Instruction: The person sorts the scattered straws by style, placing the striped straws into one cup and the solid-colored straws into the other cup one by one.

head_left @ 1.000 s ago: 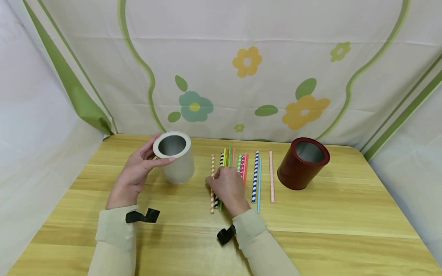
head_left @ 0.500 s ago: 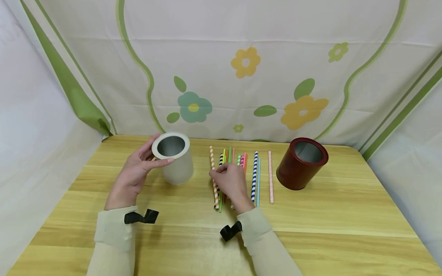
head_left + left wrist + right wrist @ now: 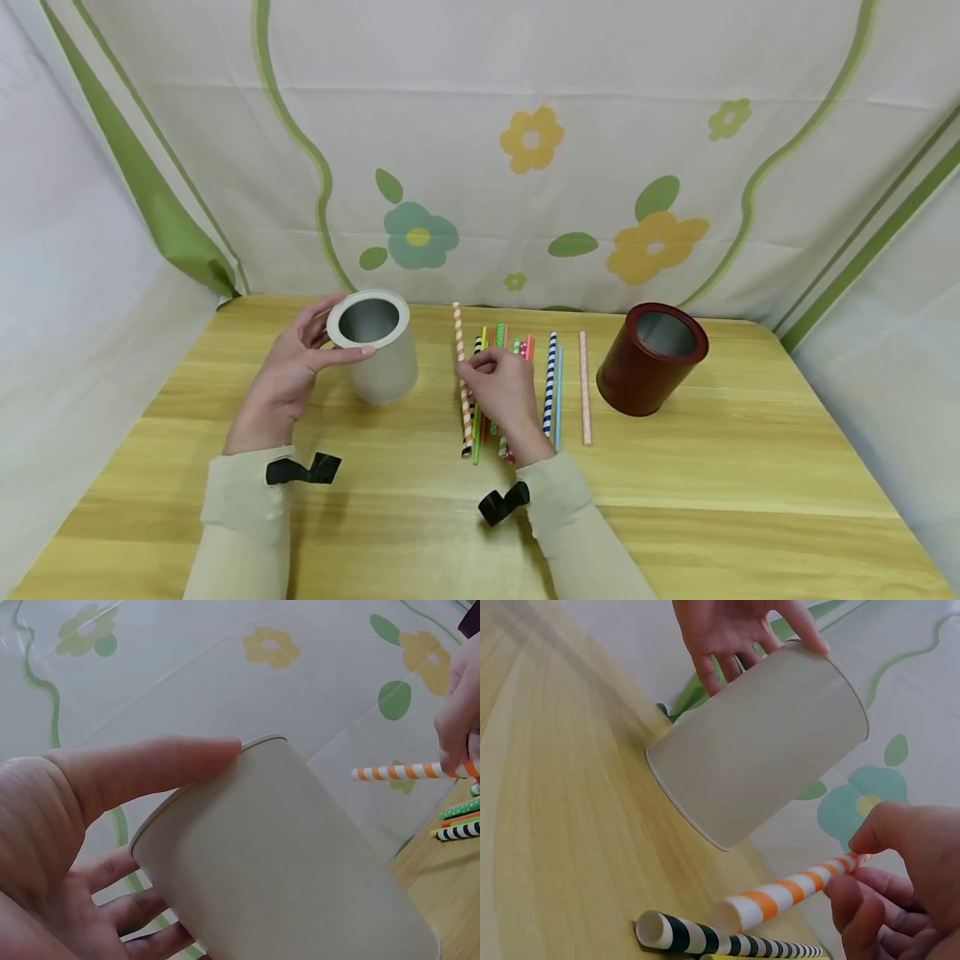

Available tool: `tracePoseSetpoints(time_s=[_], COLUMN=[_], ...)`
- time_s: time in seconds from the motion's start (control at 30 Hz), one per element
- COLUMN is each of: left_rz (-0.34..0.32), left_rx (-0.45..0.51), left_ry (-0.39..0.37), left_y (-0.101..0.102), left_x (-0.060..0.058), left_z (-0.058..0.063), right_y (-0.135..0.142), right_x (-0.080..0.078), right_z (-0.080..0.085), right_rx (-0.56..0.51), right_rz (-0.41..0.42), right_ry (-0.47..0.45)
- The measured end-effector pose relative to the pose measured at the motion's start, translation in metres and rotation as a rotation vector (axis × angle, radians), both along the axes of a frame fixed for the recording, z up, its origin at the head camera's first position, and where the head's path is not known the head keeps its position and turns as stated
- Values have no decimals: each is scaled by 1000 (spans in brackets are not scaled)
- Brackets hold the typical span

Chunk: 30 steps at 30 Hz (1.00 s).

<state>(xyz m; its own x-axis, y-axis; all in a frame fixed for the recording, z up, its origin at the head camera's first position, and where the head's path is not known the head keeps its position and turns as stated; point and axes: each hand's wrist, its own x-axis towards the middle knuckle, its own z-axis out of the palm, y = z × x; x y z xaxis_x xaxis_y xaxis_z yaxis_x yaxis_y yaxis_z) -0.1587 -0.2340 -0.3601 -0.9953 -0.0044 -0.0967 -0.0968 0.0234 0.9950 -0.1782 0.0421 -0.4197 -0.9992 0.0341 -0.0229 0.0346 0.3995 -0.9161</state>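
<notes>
A: What do we have on the left?

B: We see the left hand (image 3: 288,371) gripping the white can (image 3: 384,371), thumb across its top and fingers behind it, while the can stands on the table (image 3: 405,508)

A: And on the right?

B: There we see the right hand (image 3: 506,396) pinching the orange-striped straw (image 3: 795,889), one end close over the black-striped straw (image 3: 682,935); whether they touch, we can't tell. The red can (image 3: 641,375) stands well apart, past the other straws (image 3: 550,383)
</notes>
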Motion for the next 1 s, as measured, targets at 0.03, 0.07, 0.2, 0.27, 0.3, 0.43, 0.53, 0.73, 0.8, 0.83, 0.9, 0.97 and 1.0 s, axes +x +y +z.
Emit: tracePoseSetpoints(time_s=[0.03,0.07,0.2,0.27,0.3,0.43,0.53,0.73,0.8,0.83,0.9,0.97,1.0], left_rz=[-4,-8,-21,-29,-31,-45,-49,-63,-75,-82,-87,-89,-88], left_rx=[-5,-12,-50,-86,-102,-145,-139,-119,-121,-122,-128,-134,-135], left_ry=[0,0,3,10,13,25,25,30,35,36,36,34,33], left_y=[-1,-1,-4,-5,-5,-5,-6,-8,-8,-8,-8,-8,-8], left_x=[0,-1,-2,-3,-3,-5,-6,-7,-8,-8,-8,-8,-8], left_z=[0,0,1,3,3,5,4,2,1,1,1,2,2], right_y=[0,0,1,2,2,4,5,7,7,7,8,9,9], right_x=[0,0,0,-1,-1,-1,0,1,1,1,1,0,-1], right_z=[0,0,1,1,1,3,5,11,14,16,21,26,29], right_rx=[-15,-25,-67,-96,-116,-195,-244,-343,-366,-380,-395,-410,-421], right_rz=[4,7,11,11,13,26,48,76,77,77,81,84,86], right_ry=[0,-1,1,-2,-4,-24,-31,1,15,22,33,42,45])
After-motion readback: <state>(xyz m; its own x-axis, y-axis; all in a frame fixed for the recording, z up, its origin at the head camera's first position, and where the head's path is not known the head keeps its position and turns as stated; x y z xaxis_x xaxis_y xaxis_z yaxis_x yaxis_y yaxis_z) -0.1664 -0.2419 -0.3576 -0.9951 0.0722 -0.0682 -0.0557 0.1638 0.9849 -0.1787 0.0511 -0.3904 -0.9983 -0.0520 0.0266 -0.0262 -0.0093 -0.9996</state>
